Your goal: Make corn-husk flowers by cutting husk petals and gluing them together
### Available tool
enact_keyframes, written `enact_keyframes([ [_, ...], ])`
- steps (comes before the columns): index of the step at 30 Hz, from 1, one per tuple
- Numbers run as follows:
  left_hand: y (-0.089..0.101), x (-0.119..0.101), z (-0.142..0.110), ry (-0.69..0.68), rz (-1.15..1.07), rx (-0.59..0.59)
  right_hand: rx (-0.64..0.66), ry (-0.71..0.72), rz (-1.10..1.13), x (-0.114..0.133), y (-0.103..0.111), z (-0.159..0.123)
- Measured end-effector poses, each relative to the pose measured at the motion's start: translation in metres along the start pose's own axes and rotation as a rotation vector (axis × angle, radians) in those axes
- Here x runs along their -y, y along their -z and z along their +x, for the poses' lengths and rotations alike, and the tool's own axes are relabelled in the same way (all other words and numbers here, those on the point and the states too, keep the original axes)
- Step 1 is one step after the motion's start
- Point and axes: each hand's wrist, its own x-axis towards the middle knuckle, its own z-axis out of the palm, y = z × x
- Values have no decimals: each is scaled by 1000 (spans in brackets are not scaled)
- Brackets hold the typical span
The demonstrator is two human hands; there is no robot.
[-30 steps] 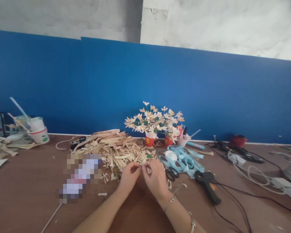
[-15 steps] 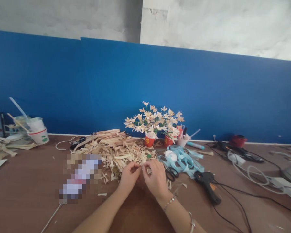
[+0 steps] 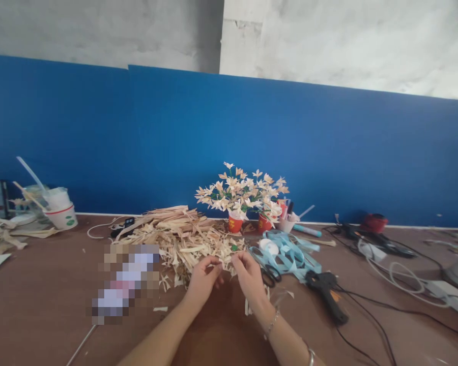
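My left hand [image 3: 204,282] is closed in a pinch at the front edge of a pile of pale, dry husk-like strips [image 3: 183,231]. A small pale bit shows by its fingertips, too small to name. My right hand [image 3: 250,279], wearing bracelets, is also pinched, with a short gap between the two hands. What its fingers hold, if anything, is hidden. Black-handled scissors [image 3: 270,275] lie just right of it. Pale artificial flowers [image 3: 244,190] stand behind the hands in a red paper cup [image 3: 235,222] and a second red cup [image 3: 264,223].
Light blue ribbon [image 3: 292,256] lies tangled right of the hands, near a black glue gun [image 3: 326,295] with its cord. White cables [image 3: 400,277] run along the right. A blurred-out device [image 3: 125,279] lies left. A white cup [image 3: 63,216] stands far left, before a blue partition [image 3: 168,137].
My hands have drawn slightly apart, the right one moving a little rightward. Pale scraps now show below the right hand. The view has tilted up slightly.
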Motion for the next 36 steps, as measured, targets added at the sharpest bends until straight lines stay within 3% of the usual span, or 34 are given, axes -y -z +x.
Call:
enact_keyframes([
  [13,-1,-4,0,64,-7,-23,44,-58,41,2,-2,-1],
  [36,1,-5,0,19,-109,-39,146,-41,4,7,-1,-4],
])
